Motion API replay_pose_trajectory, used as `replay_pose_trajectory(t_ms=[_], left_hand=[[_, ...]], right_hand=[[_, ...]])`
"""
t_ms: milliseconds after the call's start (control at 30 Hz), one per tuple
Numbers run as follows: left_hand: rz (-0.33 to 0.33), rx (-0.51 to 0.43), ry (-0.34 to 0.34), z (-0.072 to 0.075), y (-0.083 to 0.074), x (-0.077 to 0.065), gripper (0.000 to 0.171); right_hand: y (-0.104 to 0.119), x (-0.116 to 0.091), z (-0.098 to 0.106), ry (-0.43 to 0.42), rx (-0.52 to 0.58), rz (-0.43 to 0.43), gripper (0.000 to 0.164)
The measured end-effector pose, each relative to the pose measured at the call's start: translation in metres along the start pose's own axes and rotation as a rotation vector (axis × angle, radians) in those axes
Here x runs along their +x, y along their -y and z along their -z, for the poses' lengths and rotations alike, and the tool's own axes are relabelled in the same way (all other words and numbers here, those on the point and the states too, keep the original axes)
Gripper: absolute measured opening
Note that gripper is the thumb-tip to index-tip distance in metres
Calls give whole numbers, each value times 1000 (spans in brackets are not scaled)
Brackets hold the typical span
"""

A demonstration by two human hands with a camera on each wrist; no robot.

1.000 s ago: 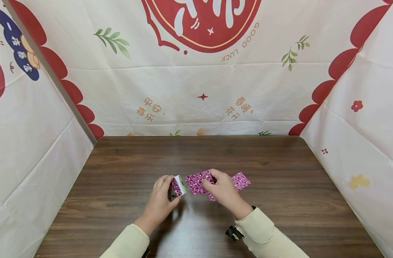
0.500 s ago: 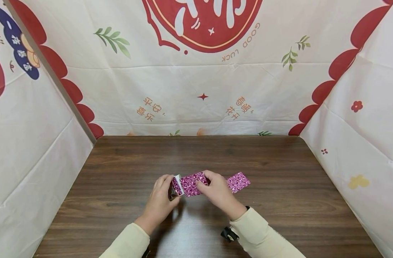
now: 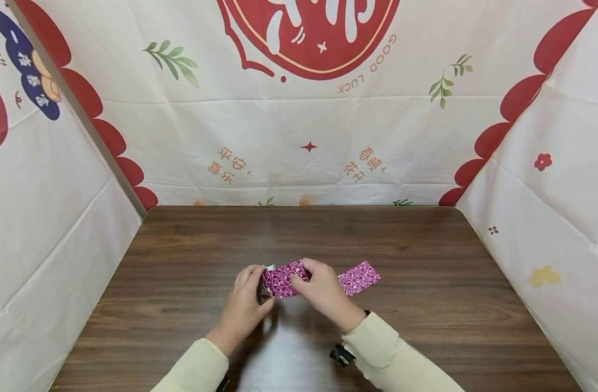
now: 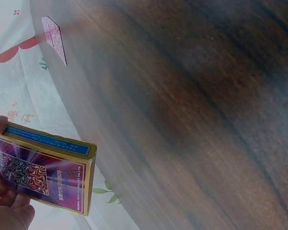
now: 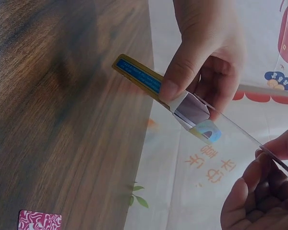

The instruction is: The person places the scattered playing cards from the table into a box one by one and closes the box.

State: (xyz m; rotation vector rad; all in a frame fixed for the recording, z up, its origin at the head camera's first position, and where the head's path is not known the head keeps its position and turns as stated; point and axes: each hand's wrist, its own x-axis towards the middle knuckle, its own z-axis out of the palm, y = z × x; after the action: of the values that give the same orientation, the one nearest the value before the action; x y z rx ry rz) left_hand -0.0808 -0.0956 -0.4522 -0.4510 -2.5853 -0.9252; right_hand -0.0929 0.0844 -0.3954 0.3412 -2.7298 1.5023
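My left hand (image 3: 244, 302) grips a small card box (image 4: 43, 167), thumb on one narrow side and fingers on the other. The box is purple with gold edges and a blue strip; its white flap (image 5: 206, 130) stands open. Between right thumb and fingers, my right hand (image 3: 323, 294) pinches magenta-and-white patterned playing cards (image 3: 284, 279); how many cannot be told. In the right wrist view their far end meets the mouth of the box, edge-on. Whether they reach inside is hard to see. Another patterned playing card (image 3: 360, 277) lies flat on the table, right of my right hand.
The brown wood-grain table (image 3: 426, 326) is bounded at the back and sides by white printed cloth (image 3: 269, 125). A black strap device (image 3: 342, 355) sits at my right wrist.
My right hand has moved left with the playing cards, closing the gap to the box in my left hand. The left hand stays nearly still. More of the card on the table shows.
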Motion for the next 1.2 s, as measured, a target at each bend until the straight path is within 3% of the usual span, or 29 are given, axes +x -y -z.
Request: replay_pose_trajectory(t_ms=[300,1200], left_hand=[[-6,3,-3,-1,0,0,67],[-6,-3,3,0,-3,1,72]], right_hand=[[1,2,-6,-31,-34,24,8],[10,11,-12,-12,-121,46,9]])
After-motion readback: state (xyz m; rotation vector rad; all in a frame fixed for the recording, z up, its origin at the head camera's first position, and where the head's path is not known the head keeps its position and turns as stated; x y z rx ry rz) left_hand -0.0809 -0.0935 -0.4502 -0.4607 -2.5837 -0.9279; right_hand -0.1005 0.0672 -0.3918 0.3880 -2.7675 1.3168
